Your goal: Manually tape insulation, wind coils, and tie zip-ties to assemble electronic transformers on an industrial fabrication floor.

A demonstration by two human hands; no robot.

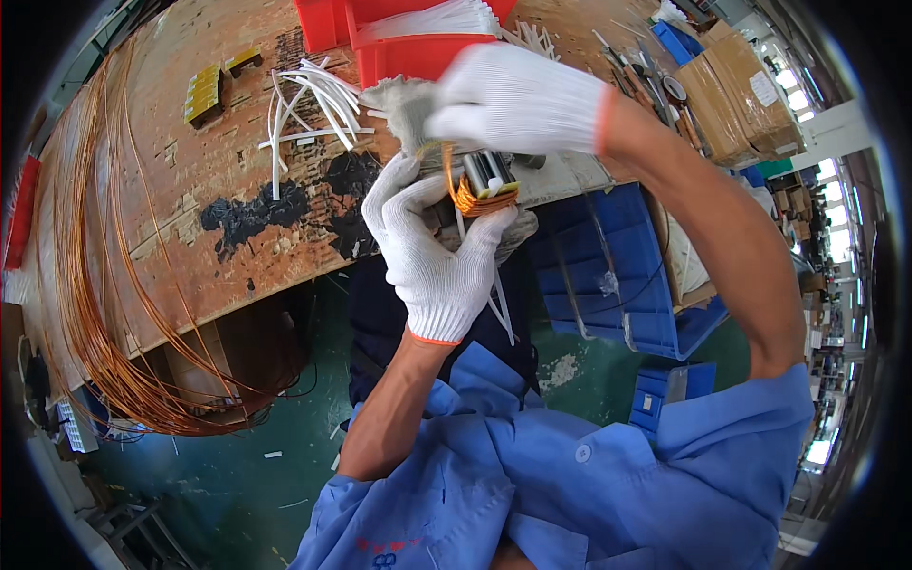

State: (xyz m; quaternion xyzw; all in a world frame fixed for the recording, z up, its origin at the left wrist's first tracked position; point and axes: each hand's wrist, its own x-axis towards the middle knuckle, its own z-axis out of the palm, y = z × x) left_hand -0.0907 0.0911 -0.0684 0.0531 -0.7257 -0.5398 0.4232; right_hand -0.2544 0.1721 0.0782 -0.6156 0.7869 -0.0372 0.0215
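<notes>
My left hand (427, 252), in a white glove, grips a small coil assembly (484, 185) with orange copper winding and a grey metal core, held above the workbench edge. My right hand (518, 100), also gloved, is closed over the top of the same assembly and pinches a copper wire (446, 161) rising from it. White strips (499, 304) hang down below the assembly.
A worn wooden workbench (190, 190) carries loose white strips (304, 104), yellow blocks (203, 93), red bins (408, 38) and long loops of copper wire (90, 285) draped over its left edge. Blue crates (617, 285) sit on the green floor; cardboard boxes (746, 95) are at the right.
</notes>
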